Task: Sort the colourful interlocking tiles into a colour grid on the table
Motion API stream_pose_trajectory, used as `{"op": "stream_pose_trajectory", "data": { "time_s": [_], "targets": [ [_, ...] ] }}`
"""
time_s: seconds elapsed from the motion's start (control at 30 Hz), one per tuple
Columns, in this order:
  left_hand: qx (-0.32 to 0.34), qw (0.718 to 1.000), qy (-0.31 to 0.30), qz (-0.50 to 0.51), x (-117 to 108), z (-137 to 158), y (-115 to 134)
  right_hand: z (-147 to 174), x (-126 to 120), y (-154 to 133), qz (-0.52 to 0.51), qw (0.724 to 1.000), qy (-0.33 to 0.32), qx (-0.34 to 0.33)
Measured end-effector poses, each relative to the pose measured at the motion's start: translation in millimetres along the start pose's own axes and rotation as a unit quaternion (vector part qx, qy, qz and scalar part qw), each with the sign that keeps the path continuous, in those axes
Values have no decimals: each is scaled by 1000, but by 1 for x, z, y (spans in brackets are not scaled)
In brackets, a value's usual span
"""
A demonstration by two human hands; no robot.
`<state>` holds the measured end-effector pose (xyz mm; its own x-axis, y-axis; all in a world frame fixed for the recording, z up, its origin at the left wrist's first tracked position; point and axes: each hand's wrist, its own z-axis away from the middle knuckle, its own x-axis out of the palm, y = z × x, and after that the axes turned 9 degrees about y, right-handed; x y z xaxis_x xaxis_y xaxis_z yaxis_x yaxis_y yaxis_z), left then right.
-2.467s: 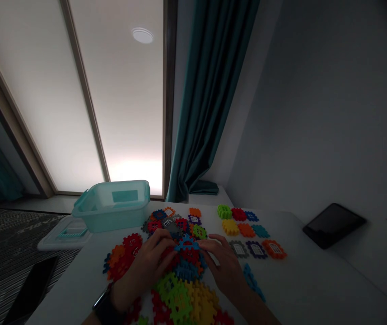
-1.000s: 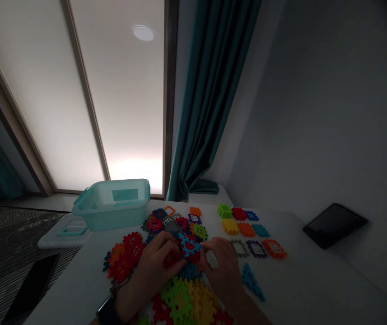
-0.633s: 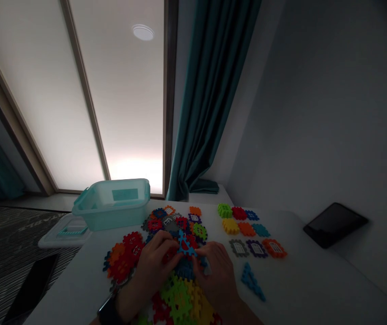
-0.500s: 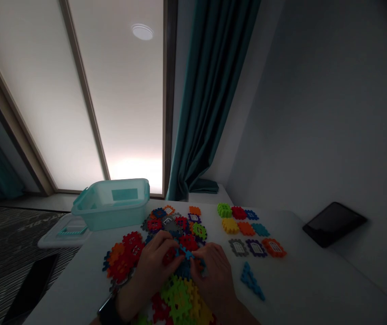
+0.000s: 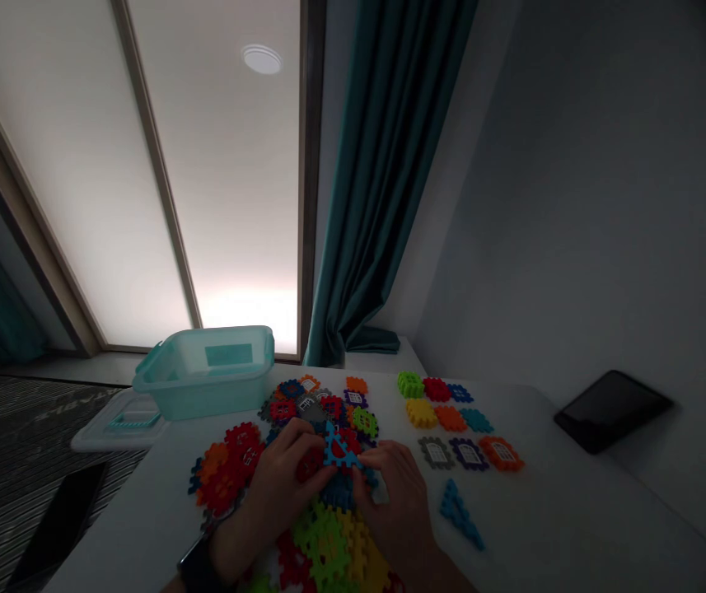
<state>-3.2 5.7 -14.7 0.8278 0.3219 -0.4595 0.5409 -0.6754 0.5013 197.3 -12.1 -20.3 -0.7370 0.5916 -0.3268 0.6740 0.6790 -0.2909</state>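
Note:
A light blue triangular building tile (image 5: 344,462) with a toothed edge and an open middle stands tilted up between my hands over the pile. My left hand (image 5: 287,478) pinches its left corner between thumb and fingers, a dark watch on that wrist. The fingers of my right hand (image 5: 395,490) are closed on the tile's right corner. Beneath and around both hands lie loose interlocking tiles, among them green tiles (image 5: 326,543), yellow tiles (image 5: 362,552) and red tiles (image 5: 220,487). My hands cover part of the pile.
On the right, sorted tiles lie in rows, with a yellow stack (image 5: 420,413) and an orange window tile (image 5: 501,453). Nearer lie blue triangular tiles (image 5: 460,515). A teal plastic bin (image 5: 210,399) stands back left beside its lid (image 5: 105,432). A black tablet (image 5: 612,412) is at far right.
The blue triangular tile has been turned from nearly edge-on to upright, so its face and open middle now show. Both hands stay in nearly the same place.

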Motion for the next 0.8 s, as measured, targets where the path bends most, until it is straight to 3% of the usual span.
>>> {"op": "stream_pose_trajectory", "data": {
  "time_s": [0.1, 0.23, 0.4, 0.57, 0.8],
  "targets": [
    [-2, 1000, 2, -17, -2, -2, -3, 1, 1, 1, -21, 999, -28, 4],
    [15, 999, -3, -51, -6, -4, -10, 0, -2, 8, -53, 992, -116, 0],
    [59, 994, -50, -80, -9, -6, -16, -4, -11, 20, -58, 978, -198, -2],
    [71, 990, -80, -86, -11, -6, -12, -6, -15, 27, -58, 970, -234, -3],
    [81, 990, -89, -74, -12, -7, -6, -6, -15, 26, -64, 970, -234, -11]
  ]
}}
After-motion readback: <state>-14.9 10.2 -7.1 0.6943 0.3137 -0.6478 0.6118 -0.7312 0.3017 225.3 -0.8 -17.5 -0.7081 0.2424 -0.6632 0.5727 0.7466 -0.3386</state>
